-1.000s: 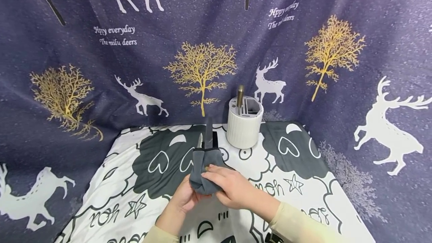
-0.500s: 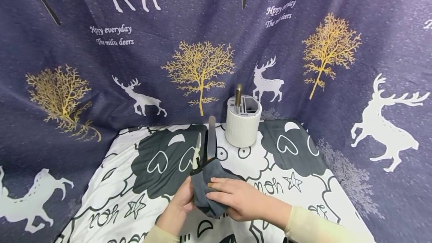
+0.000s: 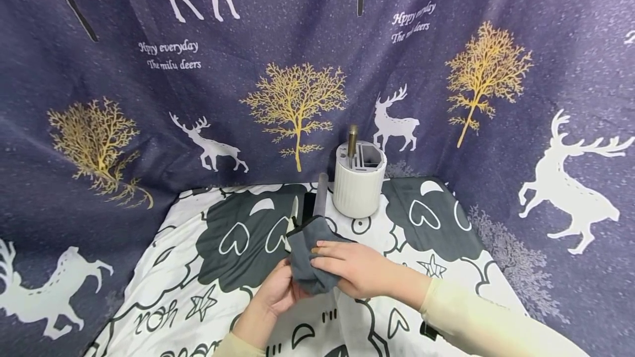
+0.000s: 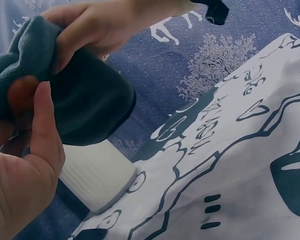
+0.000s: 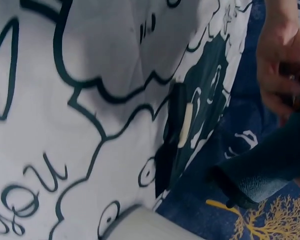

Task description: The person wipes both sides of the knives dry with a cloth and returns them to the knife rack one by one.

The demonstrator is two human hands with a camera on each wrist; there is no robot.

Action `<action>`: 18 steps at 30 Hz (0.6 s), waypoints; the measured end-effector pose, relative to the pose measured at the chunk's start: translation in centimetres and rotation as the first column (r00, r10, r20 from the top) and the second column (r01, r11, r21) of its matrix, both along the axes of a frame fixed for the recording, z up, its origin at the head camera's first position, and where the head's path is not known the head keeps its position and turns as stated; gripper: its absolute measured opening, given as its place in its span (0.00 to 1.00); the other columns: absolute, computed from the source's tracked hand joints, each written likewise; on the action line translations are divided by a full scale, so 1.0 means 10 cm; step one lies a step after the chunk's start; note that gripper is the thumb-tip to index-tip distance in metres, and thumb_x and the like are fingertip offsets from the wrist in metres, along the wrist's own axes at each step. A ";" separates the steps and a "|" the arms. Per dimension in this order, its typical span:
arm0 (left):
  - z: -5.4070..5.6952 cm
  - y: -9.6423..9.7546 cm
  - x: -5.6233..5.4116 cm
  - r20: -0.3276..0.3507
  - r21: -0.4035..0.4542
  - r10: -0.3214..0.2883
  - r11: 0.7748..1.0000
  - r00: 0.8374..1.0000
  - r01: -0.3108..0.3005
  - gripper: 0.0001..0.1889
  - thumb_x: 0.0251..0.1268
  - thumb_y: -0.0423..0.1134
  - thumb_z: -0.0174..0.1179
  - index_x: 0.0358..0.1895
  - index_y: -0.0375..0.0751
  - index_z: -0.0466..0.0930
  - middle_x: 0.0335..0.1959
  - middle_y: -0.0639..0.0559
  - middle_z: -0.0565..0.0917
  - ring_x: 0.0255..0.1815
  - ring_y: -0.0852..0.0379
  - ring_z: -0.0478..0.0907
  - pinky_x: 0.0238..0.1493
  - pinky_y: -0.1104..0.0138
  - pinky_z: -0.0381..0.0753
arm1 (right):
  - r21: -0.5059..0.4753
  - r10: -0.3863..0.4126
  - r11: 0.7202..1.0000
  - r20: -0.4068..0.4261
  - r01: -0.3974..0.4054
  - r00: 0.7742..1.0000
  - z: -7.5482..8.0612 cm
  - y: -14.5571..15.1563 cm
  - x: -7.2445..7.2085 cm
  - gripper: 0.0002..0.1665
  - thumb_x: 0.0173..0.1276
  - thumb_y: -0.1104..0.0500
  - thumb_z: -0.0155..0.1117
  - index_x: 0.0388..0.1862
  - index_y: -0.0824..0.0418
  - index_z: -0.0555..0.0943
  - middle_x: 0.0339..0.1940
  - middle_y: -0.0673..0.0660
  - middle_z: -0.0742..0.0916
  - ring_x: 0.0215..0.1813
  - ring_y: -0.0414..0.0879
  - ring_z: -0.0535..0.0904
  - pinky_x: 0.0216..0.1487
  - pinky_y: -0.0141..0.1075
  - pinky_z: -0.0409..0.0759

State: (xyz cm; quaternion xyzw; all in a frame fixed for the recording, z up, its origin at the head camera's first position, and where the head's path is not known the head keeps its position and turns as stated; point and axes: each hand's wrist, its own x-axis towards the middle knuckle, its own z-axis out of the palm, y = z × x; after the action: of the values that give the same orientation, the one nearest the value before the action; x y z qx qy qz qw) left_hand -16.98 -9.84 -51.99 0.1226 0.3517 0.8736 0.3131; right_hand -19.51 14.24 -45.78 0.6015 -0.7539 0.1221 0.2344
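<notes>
My left hand (image 3: pixel 279 290) grips the lower end of a long knife; a reddish-brown handle (image 4: pixel 22 92) shows by its fingers in the left wrist view. A grey-blue cloth (image 3: pixel 311 260) wraps the knife, and the grey blade (image 3: pixel 321 194) sticks out past its upper edge, leaning slightly right. My right hand (image 3: pixel 353 269) holds the cloth from the right, fingers laid across its face with the thumb below. The cloth (image 5: pixel 265 165) hangs as a fold in the right wrist view, with the left hand (image 5: pixel 280 65) above it. Most of the handle is hidden.
Behind the cloth lie a small cream-handled knife (image 5: pixel 186 125) and a black-handled tool (image 5: pixel 177 110). A white ribbed knife holder (image 3: pixel 358 189) stands at the back, with one brown handle (image 3: pixel 353 141) upright in its slotted top. Patterned fabric (image 3: pixel 173 269) covers the table; a dark curtain hangs behind.
The cloth and right hand slid down toward me, baring more blade, then moved back up and slightly right. The blade has shifted right and tilted that way. Both hands keep their hold.
</notes>
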 end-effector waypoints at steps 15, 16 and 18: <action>-0.03 -0.01 0.00 -0.024 0.030 -0.025 0.999 0.999 0.026 0.25 0.86 0.32 0.30 0.58 0.48 0.82 0.41 0.53 0.91 0.39 0.61 0.90 0.40 0.65 0.90 | -0.008 -0.144 0.989 0.159 0.147 0.977 0.04 -0.09 -0.13 0.33 0.55 0.64 0.67 0.64 0.57 0.79 0.65 0.62 0.85 0.69 0.56 0.81 0.70 0.45 0.79; -0.03 -0.01 0.00 -0.016 0.032 -0.017 0.999 1.000 0.018 0.25 0.86 0.32 0.30 0.57 0.48 0.83 0.41 0.53 0.91 0.38 0.62 0.90 0.40 0.65 0.90 | -0.012 -0.136 0.990 0.148 0.139 0.980 0.04 -0.11 -0.11 0.34 0.55 0.64 0.67 0.64 0.57 0.80 0.65 0.62 0.85 0.69 0.56 0.81 0.70 0.45 0.79; -0.03 -0.01 -0.01 0.001 0.028 0.011 1.000 1.000 -0.011 0.25 0.87 0.34 0.31 0.56 0.48 0.84 0.39 0.54 0.92 0.36 0.62 0.90 0.40 0.66 0.90 | -0.025 -0.116 0.992 0.135 0.120 0.984 0.04 -0.14 -0.07 0.35 0.52 0.65 0.67 0.64 0.57 0.80 0.64 0.62 0.85 0.68 0.57 0.81 0.71 0.45 0.79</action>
State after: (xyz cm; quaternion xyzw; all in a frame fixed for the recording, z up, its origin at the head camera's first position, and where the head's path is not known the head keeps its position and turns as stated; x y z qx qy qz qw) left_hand -17.08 -9.89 -52.32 0.1246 0.3402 0.8802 0.3066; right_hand -20.19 12.85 -45.41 0.5423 -0.8001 0.1603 0.2000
